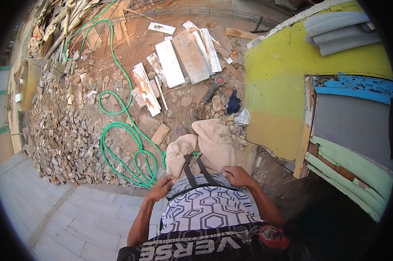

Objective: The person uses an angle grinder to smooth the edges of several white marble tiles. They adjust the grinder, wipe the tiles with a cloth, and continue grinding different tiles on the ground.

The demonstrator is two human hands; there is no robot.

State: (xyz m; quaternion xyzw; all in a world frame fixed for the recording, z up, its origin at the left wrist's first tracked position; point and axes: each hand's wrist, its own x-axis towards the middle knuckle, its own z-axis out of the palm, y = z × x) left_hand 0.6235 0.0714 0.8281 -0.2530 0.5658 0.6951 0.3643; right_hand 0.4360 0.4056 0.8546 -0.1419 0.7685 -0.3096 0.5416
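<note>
At my waist, a grey cloth is held by its two sides. Closed fingers of my left hand grip its left edge, and my right hand pinches the right edge. Two black straps hang from the cloth over beige trousers. Below the cloth lies my white shirt front with a dark hexagon pattern. Whether the cloth is part of the clothing or a separate piece, I cannot tell.
A green hose loops over broken stones at left. Ahead lie white slabs and an angle grinder. A yellow wall stands at right; grey paving lies near left.
</note>
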